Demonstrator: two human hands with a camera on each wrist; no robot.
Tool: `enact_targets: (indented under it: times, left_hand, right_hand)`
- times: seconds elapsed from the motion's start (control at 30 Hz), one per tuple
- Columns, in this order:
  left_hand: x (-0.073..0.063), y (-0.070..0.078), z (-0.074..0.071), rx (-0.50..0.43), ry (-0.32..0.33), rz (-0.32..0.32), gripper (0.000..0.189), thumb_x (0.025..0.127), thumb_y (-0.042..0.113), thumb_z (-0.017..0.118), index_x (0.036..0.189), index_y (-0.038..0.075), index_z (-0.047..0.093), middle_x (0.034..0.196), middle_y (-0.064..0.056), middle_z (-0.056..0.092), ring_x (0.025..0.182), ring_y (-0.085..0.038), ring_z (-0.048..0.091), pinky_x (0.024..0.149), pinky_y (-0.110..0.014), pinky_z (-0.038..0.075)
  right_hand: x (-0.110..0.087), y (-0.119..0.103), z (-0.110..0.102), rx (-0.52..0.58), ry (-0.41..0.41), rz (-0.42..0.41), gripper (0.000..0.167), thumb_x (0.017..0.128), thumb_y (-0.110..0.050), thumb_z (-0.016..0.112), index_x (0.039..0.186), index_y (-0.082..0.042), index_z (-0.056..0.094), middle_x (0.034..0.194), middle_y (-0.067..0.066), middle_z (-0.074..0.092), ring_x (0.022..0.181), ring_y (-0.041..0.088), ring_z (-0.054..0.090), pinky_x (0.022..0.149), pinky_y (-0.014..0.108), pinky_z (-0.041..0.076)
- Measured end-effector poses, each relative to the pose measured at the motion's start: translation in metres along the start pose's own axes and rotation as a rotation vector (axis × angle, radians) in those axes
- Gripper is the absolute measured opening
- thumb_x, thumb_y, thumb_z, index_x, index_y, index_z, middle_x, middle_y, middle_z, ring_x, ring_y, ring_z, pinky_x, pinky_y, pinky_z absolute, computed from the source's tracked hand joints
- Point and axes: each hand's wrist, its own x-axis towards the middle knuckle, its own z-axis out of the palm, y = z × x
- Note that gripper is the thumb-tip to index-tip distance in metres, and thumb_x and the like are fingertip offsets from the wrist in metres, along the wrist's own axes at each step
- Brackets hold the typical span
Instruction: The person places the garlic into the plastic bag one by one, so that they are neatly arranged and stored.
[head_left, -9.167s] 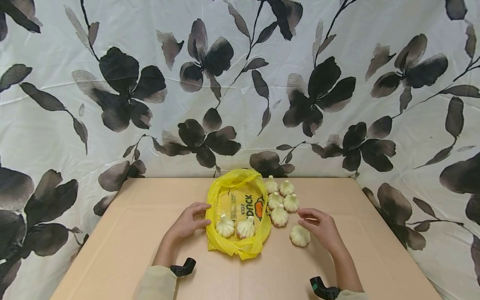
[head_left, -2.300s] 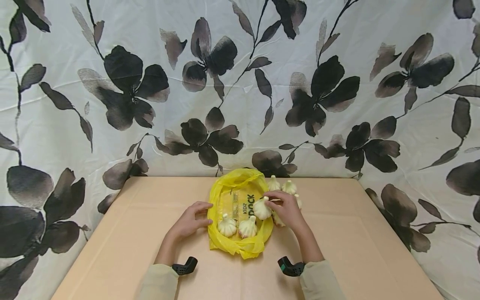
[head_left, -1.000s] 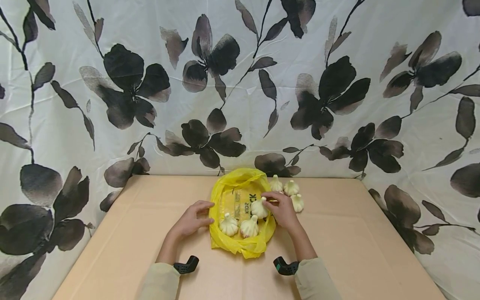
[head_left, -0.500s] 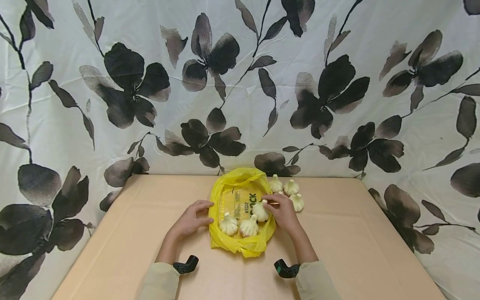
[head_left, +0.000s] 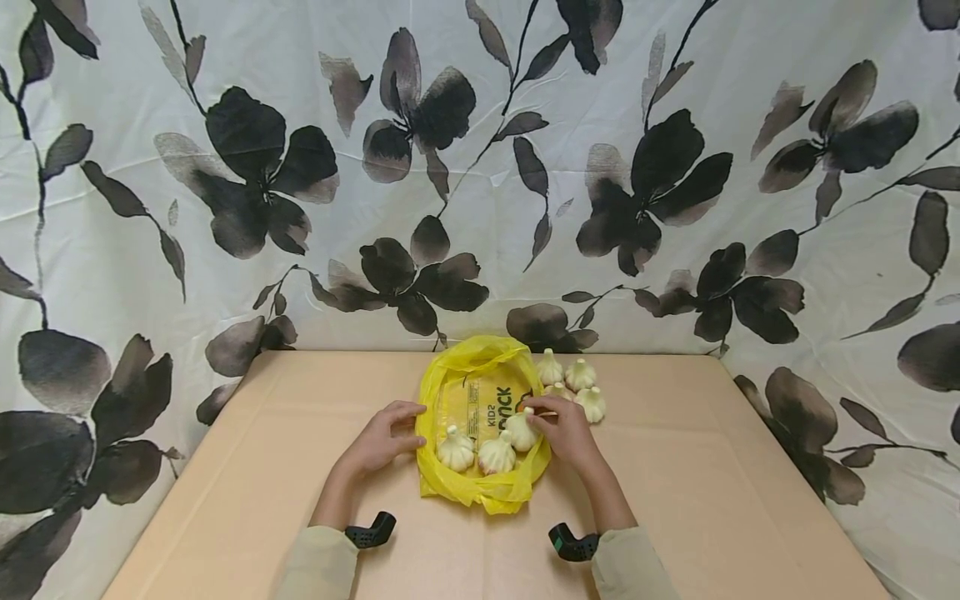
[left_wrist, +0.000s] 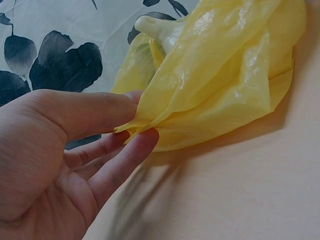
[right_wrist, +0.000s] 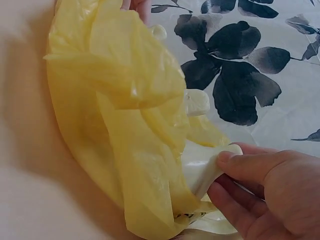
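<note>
Since the earliest frame, the right hand [head_left: 561, 427] has moved from a loose bulb on the bench [head_left: 720, 483] into the yellow bag [head_left: 487, 502], pinching a garlic bulb [head_left: 520, 431] beside two others [head_left: 497, 457]. Only the left wrist view plainly shows the left hand [head_left: 384, 435], barely parted, pinching a fold of the bag's edge. The right wrist view shows the right thumb and fingers on the stem, but bag plastic hides the bulb's lower part.

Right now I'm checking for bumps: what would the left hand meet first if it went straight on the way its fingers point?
The left side of the yellow bag, whose edge the left hand pinches. Past that, probably the leftmost garlic bulb inside, though depth is hard to judge.
</note>
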Motion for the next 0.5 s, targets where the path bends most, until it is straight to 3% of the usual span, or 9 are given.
enact_targets:
  times: [0.5]
  left_hand:
    - [0.0005, -0.0016, 0.0006, 0.001, -0.005, 0.003, 0.054, 0.083, 0.019, 0.075, 0.133, 0.009, 0.057, 0.136, -0.007, 0.052, 0.127, -0.03, 0.051, 0.112, -0.051, 0.036]
  right_hand:
    - [-0.0054, 0.0044, 0.0034, -0.028, 0.001, 0.018, 0.028, 0.085, -0.002, 0.069, 0.106, -0.02, 0.074, 0.109, 0.007, 0.071, 0.1, 0.02, 0.066, 0.083, 0.033, 0.058]
